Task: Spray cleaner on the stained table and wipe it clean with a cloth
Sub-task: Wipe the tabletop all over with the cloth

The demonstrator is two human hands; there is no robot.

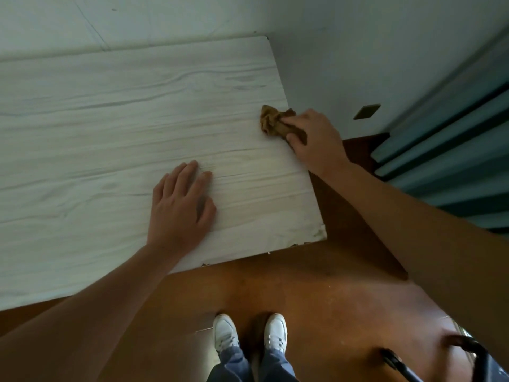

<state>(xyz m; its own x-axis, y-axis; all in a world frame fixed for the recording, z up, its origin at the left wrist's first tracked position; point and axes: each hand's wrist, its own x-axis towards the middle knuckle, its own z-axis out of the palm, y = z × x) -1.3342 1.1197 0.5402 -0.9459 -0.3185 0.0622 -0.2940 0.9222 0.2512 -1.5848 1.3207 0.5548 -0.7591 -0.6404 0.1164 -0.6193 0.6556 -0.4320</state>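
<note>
Closest to you, your 2 white shoes [224,330] stand on the brown floor [303,293], just off the table's near corner. Your left hand [179,208] lies flat on the pale wood-grain table [110,119] near its front edge, fingers straight and holding nothing. Further out, your right hand [316,139] clutches the bunched brown cloth [271,122], fingers curled round it. It presses the cloth to the tabletop at the right-hand edge, about halfway back. No spray bottle is in view, so I judge the spraying done and the wiping under way. The surface around both hands shows no obvious stain, though faint marks could hide in the grain. The far stretch toward the wall [358,51] probably remains for you to wipe.
</note>
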